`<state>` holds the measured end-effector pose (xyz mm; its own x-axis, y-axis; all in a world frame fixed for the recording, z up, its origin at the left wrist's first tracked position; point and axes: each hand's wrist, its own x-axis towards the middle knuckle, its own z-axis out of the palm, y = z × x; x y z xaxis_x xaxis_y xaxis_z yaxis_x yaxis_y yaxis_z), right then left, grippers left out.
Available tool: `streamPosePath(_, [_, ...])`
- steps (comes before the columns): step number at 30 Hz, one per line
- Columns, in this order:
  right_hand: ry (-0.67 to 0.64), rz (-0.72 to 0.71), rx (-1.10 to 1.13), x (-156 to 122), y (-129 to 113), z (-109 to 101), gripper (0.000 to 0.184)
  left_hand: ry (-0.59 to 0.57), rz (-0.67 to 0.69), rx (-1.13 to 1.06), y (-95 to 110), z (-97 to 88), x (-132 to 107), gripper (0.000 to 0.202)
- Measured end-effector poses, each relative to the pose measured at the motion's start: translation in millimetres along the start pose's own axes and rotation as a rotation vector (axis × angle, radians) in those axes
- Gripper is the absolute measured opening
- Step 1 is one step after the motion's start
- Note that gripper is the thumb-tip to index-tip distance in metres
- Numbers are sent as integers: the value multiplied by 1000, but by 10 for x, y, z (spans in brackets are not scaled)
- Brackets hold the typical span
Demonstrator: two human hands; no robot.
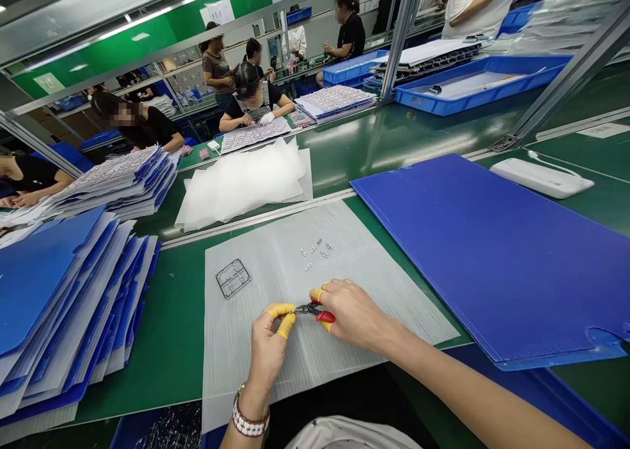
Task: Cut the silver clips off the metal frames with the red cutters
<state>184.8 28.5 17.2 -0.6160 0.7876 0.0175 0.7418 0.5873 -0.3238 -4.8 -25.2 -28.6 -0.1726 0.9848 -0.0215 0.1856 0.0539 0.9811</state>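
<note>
My right hand [347, 308] is closed round red-handled cutting pliers [325, 316], with the jaws pointing left. Their tips meet a tiny part pinched in my left hand [273, 331], between the thumb and a finger. That part is mostly hidden by the fingertips, so its kind does not show. Yellow finger cots cover the fingertips of both hands. Beyond the hands, several small silvery pieces [323, 254] lie scattered on a white foam sheet [266, 377]. A dark rectangular frame with a cross of thin bars [233, 278] rests on the sheet at the left.
Layered blue sheets [44, 272] are piled at the left. A large blue board [497, 252] lies at the right, with a white device [541, 178] behind it. White foam sheets [246, 180] and a blue tray [482, 85] are farther back. Several co-workers sit beyond the metal frame.
</note>
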Motion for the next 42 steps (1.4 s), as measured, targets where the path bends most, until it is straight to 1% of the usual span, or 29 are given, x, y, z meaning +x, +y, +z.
streamPosePath(7, [-4,-15,-30,-12,-23,-12,13,-5,72,37,45,0,-9,14])
streamPosePath(14, [-24,-14,-5,-10,-32,6,14,-1,83,18,40,-3,-17,12])
streamPosePath(18, [-51,-12,0,-15,-19,25,14,-20,77,26,10,-11,-25,14])
streamPosePath(20, [-56,-11,12,-17,-10,33,15,-29,47,19,-2,-8,-23,15])
streamPosePath(23, [-35,19,60,-25,21,49,15,-18,-59,-69,-5,11,-10,19])
streamPosePath(26, [12,90,155,-42,87,77,13,17,-178,-230,7,30,13,23])
streamPosePath(29, [56,175,277,-68,192,122,12,44,-228,-312,23,40,70,26])
streamPosePath(32, [71,257,419,-92,321,184,13,43,-185,-231,45,76,227,25])
streamPosePath(34, [83,318,528,-99,403,226,16,26,-131,-155,62,149,414,22])
streamPosePath(36, [117,372,645,-97,470,256,22,-2,-84,-106,73,272,654,18])
streamPosePath(39, [166,418,770,-83,525,270,31,-47,-22,-42,71,508,1016,15])
streamPosePath(41, [169,432,797,-76,534,263,33,-70,12,14,58,637,1187,18])
streamPosePath(42, [166,437,797,-74,533,258,33,-77,29,44,51,672,1239,19])
